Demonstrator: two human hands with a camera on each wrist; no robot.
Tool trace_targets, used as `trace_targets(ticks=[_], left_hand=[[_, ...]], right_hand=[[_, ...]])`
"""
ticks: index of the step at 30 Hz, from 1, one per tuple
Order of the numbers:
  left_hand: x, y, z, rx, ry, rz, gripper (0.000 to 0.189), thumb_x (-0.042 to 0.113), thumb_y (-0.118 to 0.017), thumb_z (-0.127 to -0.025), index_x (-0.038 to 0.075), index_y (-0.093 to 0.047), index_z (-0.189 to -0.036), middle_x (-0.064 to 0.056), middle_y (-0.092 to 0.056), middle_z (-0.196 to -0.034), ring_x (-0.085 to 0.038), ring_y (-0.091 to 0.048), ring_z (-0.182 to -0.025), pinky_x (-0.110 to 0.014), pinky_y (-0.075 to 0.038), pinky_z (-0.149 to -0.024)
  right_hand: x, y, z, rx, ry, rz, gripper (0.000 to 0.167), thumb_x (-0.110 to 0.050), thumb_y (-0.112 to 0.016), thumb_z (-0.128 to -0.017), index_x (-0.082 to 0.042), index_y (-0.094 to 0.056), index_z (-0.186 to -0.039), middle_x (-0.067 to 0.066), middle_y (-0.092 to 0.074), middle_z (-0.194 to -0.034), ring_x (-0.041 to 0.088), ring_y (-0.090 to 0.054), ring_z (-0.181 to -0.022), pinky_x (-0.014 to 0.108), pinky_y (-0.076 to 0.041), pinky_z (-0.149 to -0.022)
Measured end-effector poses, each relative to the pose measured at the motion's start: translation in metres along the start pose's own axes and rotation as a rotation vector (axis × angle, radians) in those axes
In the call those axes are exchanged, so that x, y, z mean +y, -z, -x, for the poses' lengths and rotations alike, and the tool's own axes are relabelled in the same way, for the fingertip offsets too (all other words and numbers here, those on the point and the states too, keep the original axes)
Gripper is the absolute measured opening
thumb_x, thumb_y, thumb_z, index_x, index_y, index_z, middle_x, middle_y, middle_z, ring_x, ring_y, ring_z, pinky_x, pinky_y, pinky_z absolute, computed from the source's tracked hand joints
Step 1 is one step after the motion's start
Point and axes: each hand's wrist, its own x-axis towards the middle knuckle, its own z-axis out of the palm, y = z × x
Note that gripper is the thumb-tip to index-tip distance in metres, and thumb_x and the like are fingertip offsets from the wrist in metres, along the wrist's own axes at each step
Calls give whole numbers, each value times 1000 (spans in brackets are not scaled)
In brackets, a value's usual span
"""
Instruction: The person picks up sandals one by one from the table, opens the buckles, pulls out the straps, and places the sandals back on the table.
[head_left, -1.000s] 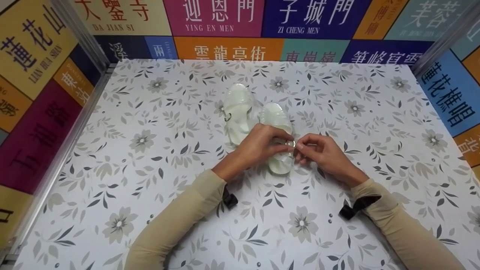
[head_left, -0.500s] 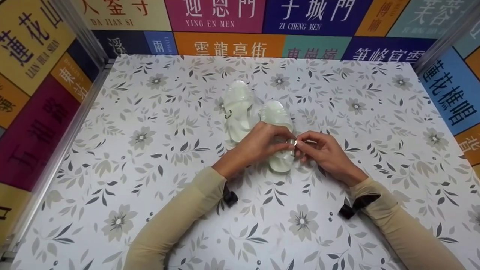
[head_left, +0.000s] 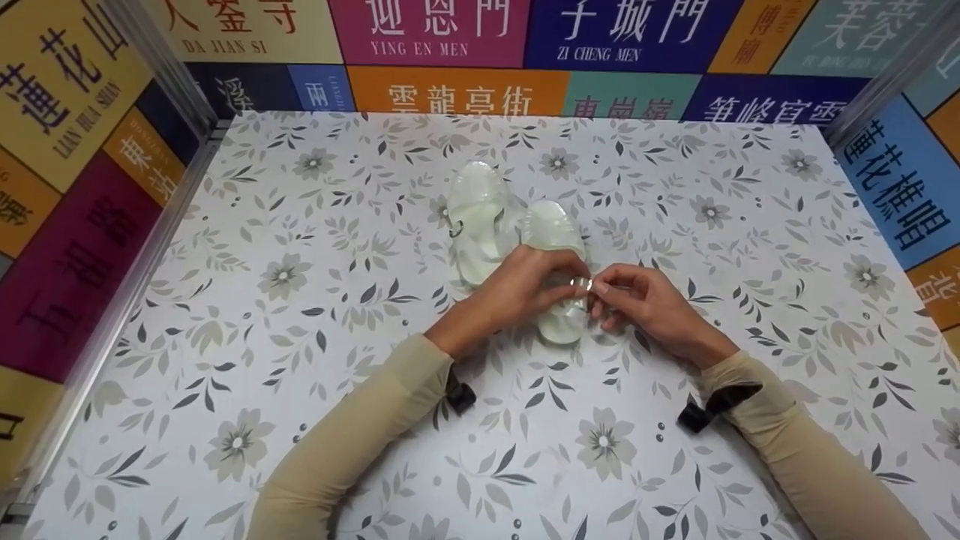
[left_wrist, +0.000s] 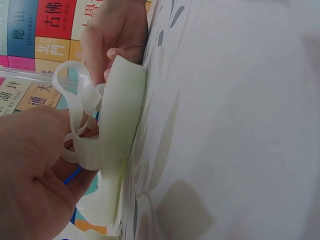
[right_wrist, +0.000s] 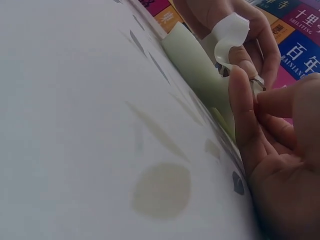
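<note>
Two pale green, glossy sandals lie on the table. Over the nearer sandal, my left hand reaches across and pinches its strap between thumb and fingers. That strap loops up from the heel in the left wrist view. Meeting it from the right, my right hand pinches at a small metal buckle on the strap, thumb and forefinger together. The fingers partly hide the buckle. Behind and to the left, the other sandal lies untouched, its own buckle showing at the side.
A white tabletop with a grey leaf and flower print spreads under everything. Colourful panels with large characters stand along the back and both sides. Each sleeve carries a black wrist camera, one on the left, another on the right.
Both hands stay at the strap and buckle with only slight finger shifts. The sandals have not visibly moved on the table; the head view has tilted slightly.
</note>
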Motion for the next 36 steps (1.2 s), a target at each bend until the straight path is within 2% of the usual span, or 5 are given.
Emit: trace_targets(ticks=[5, 9, 17, 25, 36], left_hand=[[1, -2, 0, 6, 4, 2, 22, 22, -79, -101, 14, -79, -121, 0, -82, -120, -14, -78, -113, -21, -58, -101], [0, -3, 0, 4, 4, 4, 22, 22, -79, -101, 15, -79, -121, 0, -82, -120, -13, -77, -113, -21, -57, -102], [1, -2, 1, 4, -1, 18, 22, 24, -79, -101, 14, -77, -121, 0, -83, -119, -13, -78, -113, -21, -58, -100], [3, -2, 1, 4, 11, 18, 22, 22, -78, -101, 14, -78, -122, -1, -82, -120, -13, -78, -112, -20, -58, -99], [2, -1, 1, 4, 14, 33, 22, 20, -79, -100, 13, -80, -121, -3, -83, -119, -15, -78, -111, -25, -60, -99]], right_hand=[[2, 0, 1, -5, 38, -17, 24, -14, -65, -110, 9, -67, -117, 10, -73, -92, 12, -71, -70, 26, -63, -63], [3, -1, 0, 9, 25, -38, 24, -14, -66, -109, 8, -67, -117, 9, -74, -91, 12, -70, -69, 26, -62, -62], [0, 1, 1, -25, -7, -6, 28, -16, -67, -109, 11, -65, -115, 11, -74, -92, 14, -71, -73, 29, -63, -58], [2, -5, 2, 11, 29, 22, 26, -17, -65, -110, 8, -62, -115, 9, -71, -87, 13, -67, -66, 27, -60, -55], [1, -6, 1, 6, 41, 19, 23, -17, -64, -110, 5, -63, -116, 10, -71, -88, 13, -66, -65, 25, -58, -55]])
